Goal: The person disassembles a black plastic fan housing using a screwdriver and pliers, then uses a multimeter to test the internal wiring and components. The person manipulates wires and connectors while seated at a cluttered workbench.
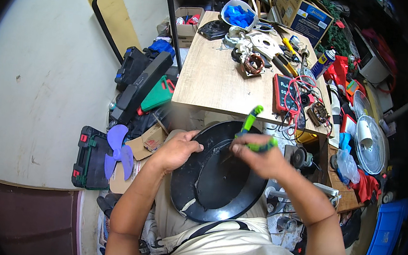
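Head view: left hand [176, 151] grips the rim of a round black base [223, 181]; right hand [263, 159] clasps green-handled pliers [251, 119] over it.

Bright light falls on pale wall [36, 86] and wooden surface [215, 64]; glare shows along lower rim of black disc [220, 183]. Far right dim. Fisheye darkens corners, bends straight edges. Blurred patch near surface's left front corner.
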`<state>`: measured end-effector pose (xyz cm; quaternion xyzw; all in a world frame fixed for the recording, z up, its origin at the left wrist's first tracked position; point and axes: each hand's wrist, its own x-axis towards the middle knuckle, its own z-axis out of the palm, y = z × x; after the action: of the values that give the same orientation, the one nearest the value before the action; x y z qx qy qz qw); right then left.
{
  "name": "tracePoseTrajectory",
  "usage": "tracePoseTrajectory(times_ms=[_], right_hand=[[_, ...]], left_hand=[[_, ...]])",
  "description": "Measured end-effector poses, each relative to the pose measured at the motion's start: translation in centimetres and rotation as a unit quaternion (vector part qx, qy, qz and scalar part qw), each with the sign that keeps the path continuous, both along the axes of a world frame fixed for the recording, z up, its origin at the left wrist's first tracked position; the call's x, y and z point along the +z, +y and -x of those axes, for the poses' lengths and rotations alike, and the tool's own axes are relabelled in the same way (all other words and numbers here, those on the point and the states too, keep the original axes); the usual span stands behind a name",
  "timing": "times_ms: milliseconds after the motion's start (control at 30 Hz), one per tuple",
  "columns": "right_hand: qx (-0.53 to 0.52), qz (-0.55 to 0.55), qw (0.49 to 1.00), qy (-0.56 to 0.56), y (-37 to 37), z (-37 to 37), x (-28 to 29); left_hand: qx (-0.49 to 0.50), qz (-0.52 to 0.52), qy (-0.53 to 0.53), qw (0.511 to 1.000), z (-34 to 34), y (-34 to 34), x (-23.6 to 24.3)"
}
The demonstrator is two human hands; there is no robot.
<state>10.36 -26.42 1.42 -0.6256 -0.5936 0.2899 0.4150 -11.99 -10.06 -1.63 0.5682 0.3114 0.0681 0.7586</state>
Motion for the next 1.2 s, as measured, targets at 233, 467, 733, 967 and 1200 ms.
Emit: tracePoseTrajectory(times_ms=[233, 467, 733, 967, 1200], right_hand=[[0.051, 0.221, 0.954, 0.197, 3.8, -3.0, 1.4], [0.147, -0.13, 0.965, -0.173, 0.2, 0.7, 0.6], [0.062, 0.271, 0.927, 0.251, 4.3, -2.9, 1.9], [0.017, 0.242, 0.937, 0.252, 4.5, -0.8, 1.1], [0.038, 0.227, 0.923, 0.31, 4.1, -1.1, 0.6]], left_hand=[[0.02, -0.014, 0.018, 1.0, 0.4, -0.2, 0.0], [-0.005, -0.029, 0.01, 1.0, 0.4, -0.2, -0.3], [0.006, -0.056, 0.0, 0.998, 0.0, -1.3, 0.6], [-0.003, -0.123, 0.025, 0.992, 0.4, -1.2, 0.5], [-0.024, -0.149, 0.05, 0.987, 0.6, -0.8, 0.1]])
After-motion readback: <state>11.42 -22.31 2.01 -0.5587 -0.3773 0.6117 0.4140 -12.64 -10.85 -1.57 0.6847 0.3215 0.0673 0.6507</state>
